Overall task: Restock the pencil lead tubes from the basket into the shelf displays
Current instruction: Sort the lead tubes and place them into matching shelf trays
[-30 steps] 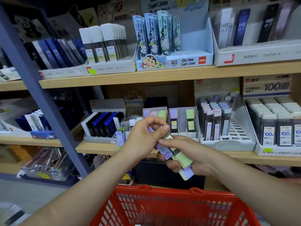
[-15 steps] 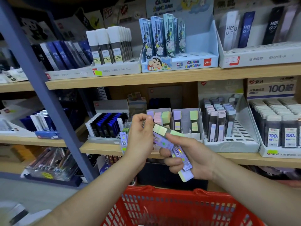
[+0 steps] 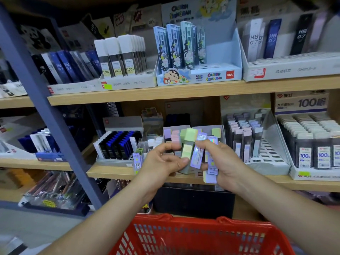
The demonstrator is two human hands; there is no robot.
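My left hand (image 3: 163,161) pinches a green-capped lead tube (image 3: 188,150), standing upright in front of the middle shelf. My right hand (image 3: 223,162) grips a small bundle of purple holographic lead tubes (image 3: 197,153), one lavender cap poking out below the palm. Both hands meet just before the grey display box with pastel-capped tubes (image 3: 217,130). The red basket (image 3: 165,234) sits below my forearms at the bottom edge; its contents are hidden.
The wooden middle shelf (image 3: 117,172) carries a tray of black and blue tubes (image 3: 117,146) on the left and a slotted grey tray (image 3: 266,155) on the right. A white box of 100-count tubes (image 3: 312,150) stands far right. A blue steel upright (image 3: 44,107) crosses at left.
The tubes swung from lying slanted to nearly upright. My left hand drew the green-capped tube apart from the bundle, and both hands rose toward the pastel display box.
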